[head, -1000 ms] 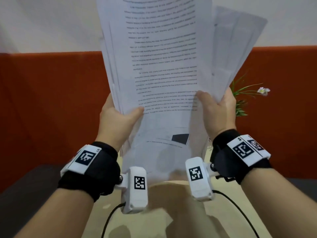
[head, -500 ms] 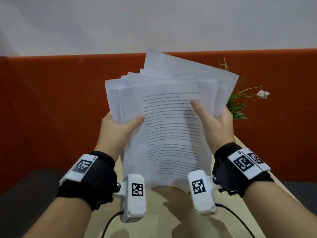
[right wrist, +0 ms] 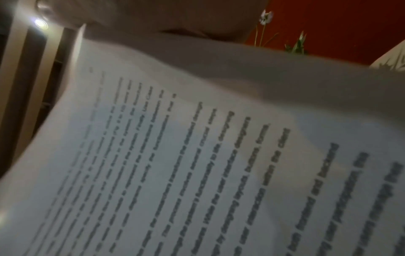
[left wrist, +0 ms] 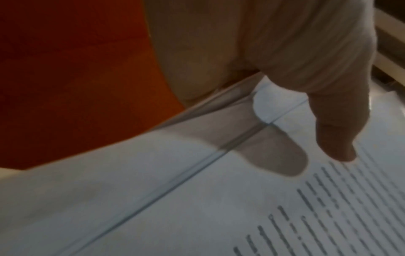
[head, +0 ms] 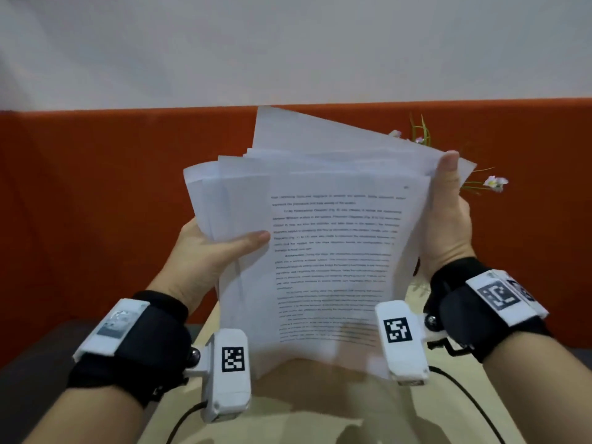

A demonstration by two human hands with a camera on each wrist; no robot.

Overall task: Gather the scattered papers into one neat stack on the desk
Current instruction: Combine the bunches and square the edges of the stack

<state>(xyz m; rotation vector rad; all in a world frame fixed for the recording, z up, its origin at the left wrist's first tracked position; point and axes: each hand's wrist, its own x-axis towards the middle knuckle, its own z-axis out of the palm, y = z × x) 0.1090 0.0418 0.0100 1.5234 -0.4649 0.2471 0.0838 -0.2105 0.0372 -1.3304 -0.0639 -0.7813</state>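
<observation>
Both hands hold a bundle of white printed papers (head: 333, 245) upright above the light wooden desk (head: 320, 411); its sheets are fanned and uneven along the top edge. My left hand (head: 211, 248) grips the left edge, thumb lying across the front sheet. My right hand (head: 448, 219) grips the right edge higher up, thumb pointing upward on the front. In the left wrist view the thumb (left wrist: 328, 131) presses on the papers (left wrist: 197, 199) beside the printed lines. The right wrist view is filled by the printed top sheet (right wrist: 197, 164). The fingers behind the sheets are hidden.
An orange partition (head: 96, 203) runs behind the desk under a pale wall. A small plant with white flowers (head: 495, 182) stands at the back right, just behind the papers. Dark surfaces flank the desk on both sides.
The bundle has come down from high in front of the camera toward the desk. My right hand has slid up the right edge; the left keeps its grip.
</observation>
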